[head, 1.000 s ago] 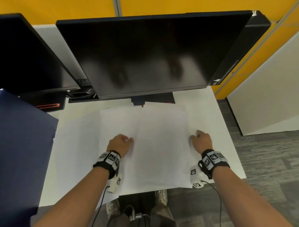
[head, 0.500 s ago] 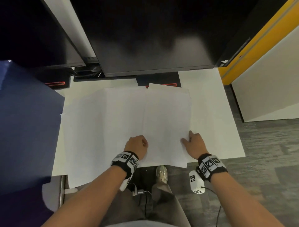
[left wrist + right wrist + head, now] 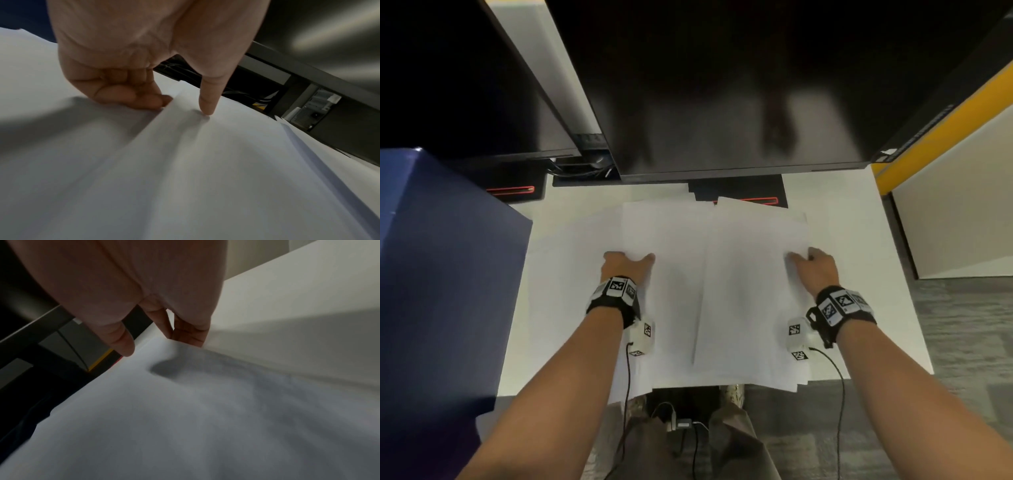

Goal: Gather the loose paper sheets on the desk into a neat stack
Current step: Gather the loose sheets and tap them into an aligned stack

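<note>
On the far left stands a big blue box [image 3: 445, 274], right next to the white desk [image 3: 859, 274]. At the back of the desk there are two dark screens, a left screen [image 3: 458, 75] and a bigger middle screen [image 3: 739, 85]. Loose white paper sheets [image 3: 722, 291] lie spread across the middle of the desk, one partly on top of another, and their edges do not line up. Some sheets stick out past the near edge of the desk. The left hand [image 3: 625, 269] sits at the left edge of one upper sheet. In the left wrist view, its fingers [image 3: 144, 100] are curled and tucked in at that edge, and its thumb [image 3: 207, 97] points down with the tip pressing on top of the sheet, so the hand pinches the paper edge. The right hand [image 3: 815, 270] sits at the right edge of the pile. In the right wrist view, its fingers [image 3: 189, 335] curl down at the paper's edge where the sheet lifts a little, and its thumb [image 3: 121, 344] hangs just above the top of the sheet. I cannot tell if this hand really holds the paper. On the far right there is a yellow wall strip [image 3: 941, 116] and a white panel [image 3: 962, 212] above the grey floor [image 3: 962, 359].
</note>
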